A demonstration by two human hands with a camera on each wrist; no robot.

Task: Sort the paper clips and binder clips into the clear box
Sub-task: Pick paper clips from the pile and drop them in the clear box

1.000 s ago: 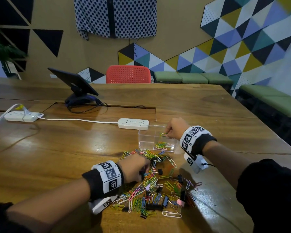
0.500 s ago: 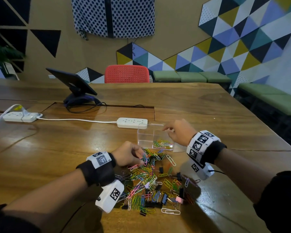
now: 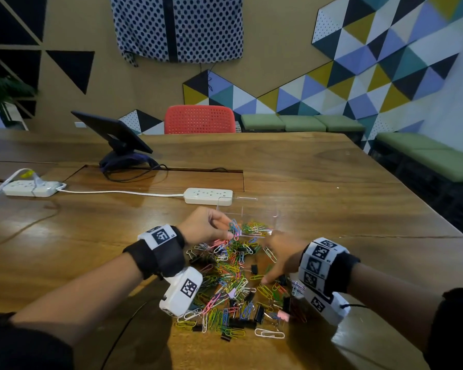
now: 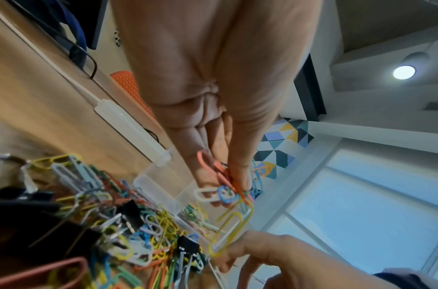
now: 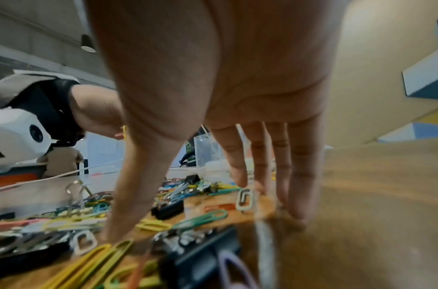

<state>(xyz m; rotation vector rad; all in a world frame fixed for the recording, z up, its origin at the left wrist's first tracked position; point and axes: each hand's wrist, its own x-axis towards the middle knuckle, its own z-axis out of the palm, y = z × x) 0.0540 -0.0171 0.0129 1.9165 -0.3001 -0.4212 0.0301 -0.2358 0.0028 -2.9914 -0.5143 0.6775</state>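
A heap of coloured paper clips (image 3: 233, 284) mixed with black binder clips (image 3: 254, 268) lies on the wooden table in front of me. Just behind it stands the clear box (image 3: 262, 209), with several paper clips inside. My left hand (image 3: 229, 229) pinches a bunch of paper clips (image 4: 227, 187) at the box's near left edge; a yellow clip dangles from the bunch. My right hand (image 3: 269, 268) is over the right side of the heap, fingers (image 5: 296, 195) straight and spread, tips on the table, holding nothing. A white paper clip (image 5: 245, 199) and a binder clip (image 5: 167, 209) lie beside it.
A white power strip (image 3: 208, 195) lies right behind the box, its cord running left to a second strip (image 3: 30, 188). A tablet on a stand (image 3: 112, 134) and a red chair (image 3: 199, 119) are farther back. Bare wood extends right to the table's edge (image 3: 412, 198).
My right hand left the box and came down onto the right side of the heap. My left hand lifted a bunch of clips off the heap and carried it to the box.
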